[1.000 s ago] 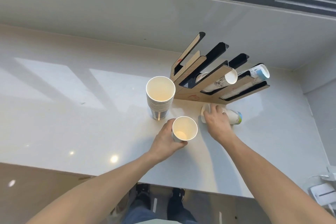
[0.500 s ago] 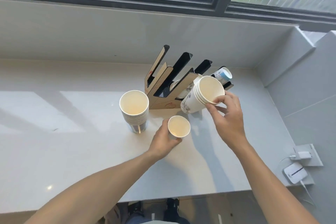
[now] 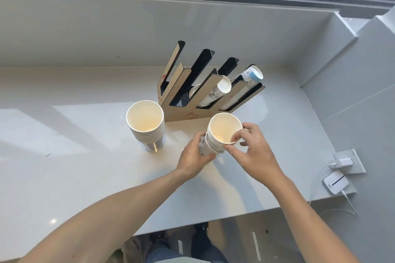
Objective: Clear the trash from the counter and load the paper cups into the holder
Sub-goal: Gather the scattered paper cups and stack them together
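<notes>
A short stack of white paper cups (image 3: 222, 130) is held upright in front of me, mouth up. My left hand (image 3: 195, 157) wraps the stack's lower part from the left. My right hand (image 3: 252, 151) pinches the top rim with thumb and fingers. Behind them stands the wooden cup holder (image 3: 188, 113) with slanted black slots; two right slots hold cup stacks (image 3: 218, 92) lying on their sides. A taller stack of cups (image 3: 145, 121) stands on the counter (image 3: 74, 156) left of the holder, a metal cup at its bottom.
A wall and window sill run behind the counter, and a grey side wall closes the right end. A white device (image 3: 335, 182) and a plugged charger (image 3: 343, 162) sit at the counter's right end. The counter's front edge is near my feet.
My right hand brought its stack of cups down from beside the holder onto the cup in my left hand. Both hands now hold one joined stack.
</notes>
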